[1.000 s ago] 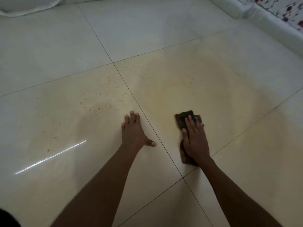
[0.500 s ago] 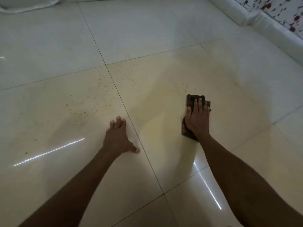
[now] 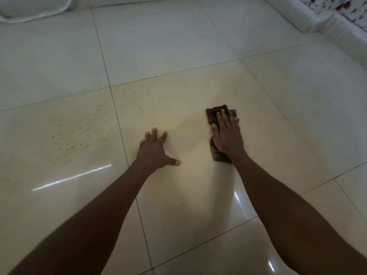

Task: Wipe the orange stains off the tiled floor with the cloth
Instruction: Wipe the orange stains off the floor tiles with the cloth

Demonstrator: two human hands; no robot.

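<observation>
A dark folded cloth (image 3: 215, 113) lies flat on the pale tiled floor (image 3: 178, 46). My right hand (image 3: 227, 133) presses on it with straight fingers, covering its middle. My left hand (image 3: 155, 151) rests flat on the floor, fingers spread, just right of a grout line. Orange stains (image 3: 71, 146) speckle the tile to the left of my left hand. More small orange stains (image 3: 142, 100) dot the tile ahead of it. A faint yellowish smear (image 3: 184, 122) spreads between my two hands.
A white padded edge with patterned fabric (image 3: 325, 20) runs along the far right. A white object (image 3: 33, 10) lies at the far left corner. Bright light reflections streak the glossy tiles near my arms.
My right hand has slid the cloth forward, away from me, then slightly left. My left hand has shifted right across the grout line onto the same tile as the cloth.
</observation>
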